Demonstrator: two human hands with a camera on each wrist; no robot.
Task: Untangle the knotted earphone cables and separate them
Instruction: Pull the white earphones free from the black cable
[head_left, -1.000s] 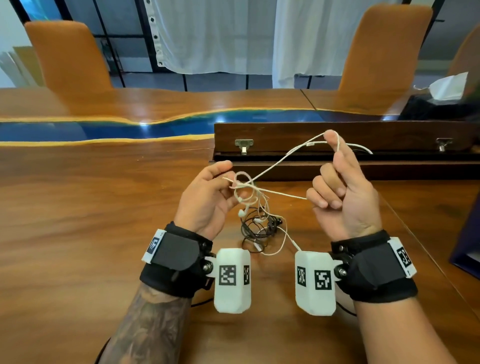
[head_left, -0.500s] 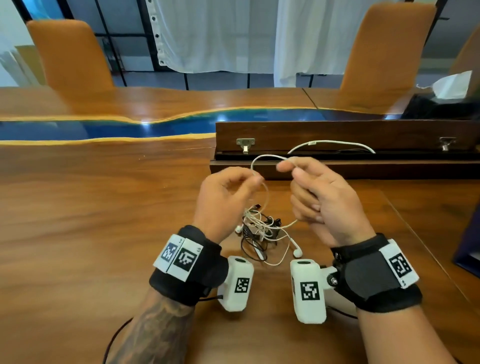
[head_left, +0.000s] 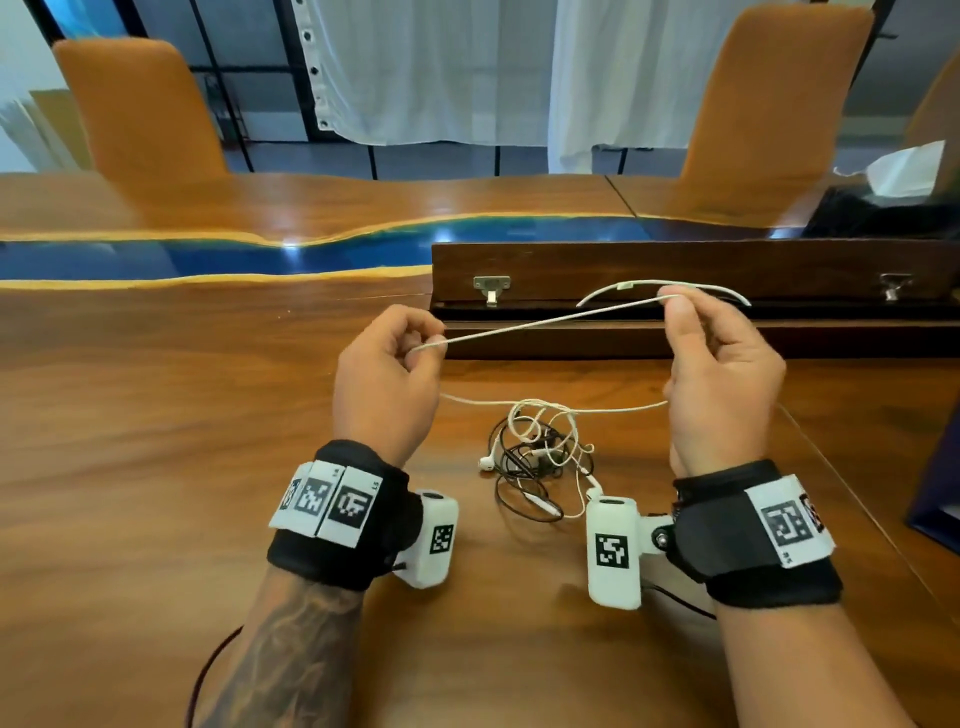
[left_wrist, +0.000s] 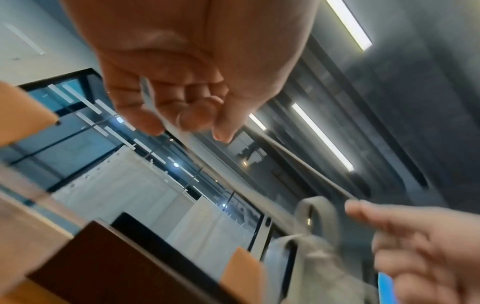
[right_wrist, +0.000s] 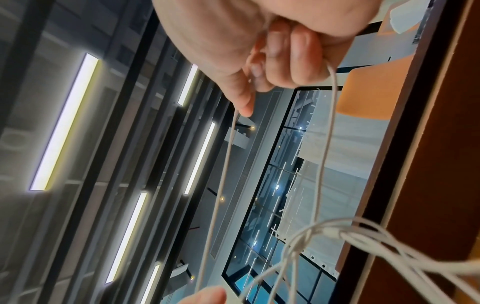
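Note:
A white earphone cable (head_left: 550, 322) runs taut between my two raised hands. My left hand (head_left: 389, 374) pinches one end of that stretch, and my right hand (head_left: 722, 364) pinches the other, higher and farther right. From both hands the white cable droops to a knotted heap of white and black earphone cables (head_left: 540, 452) on the table between my wrists. A white earbud (head_left: 487, 462) lies at the heap's left. In the left wrist view the white cable (left_wrist: 155, 111) passes between curled fingers. In the right wrist view the cable (right_wrist: 330, 127) hangs from the fingers to a blurred tangle (right_wrist: 324, 232).
A long dark wooden box (head_left: 696, 270) with metal latches lies just beyond my hands. The wooden table (head_left: 156, 467) has a blue resin strip (head_left: 208, 254) across it. Two orange chairs (head_left: 140, 114) stand behind. A dark blue object (head_left: 940, 467) sits at the right edge.
My hands have spread apart, pulling a length of white cable taut between them. The right hand rose toward the box; the tangle has dropped onto the table.

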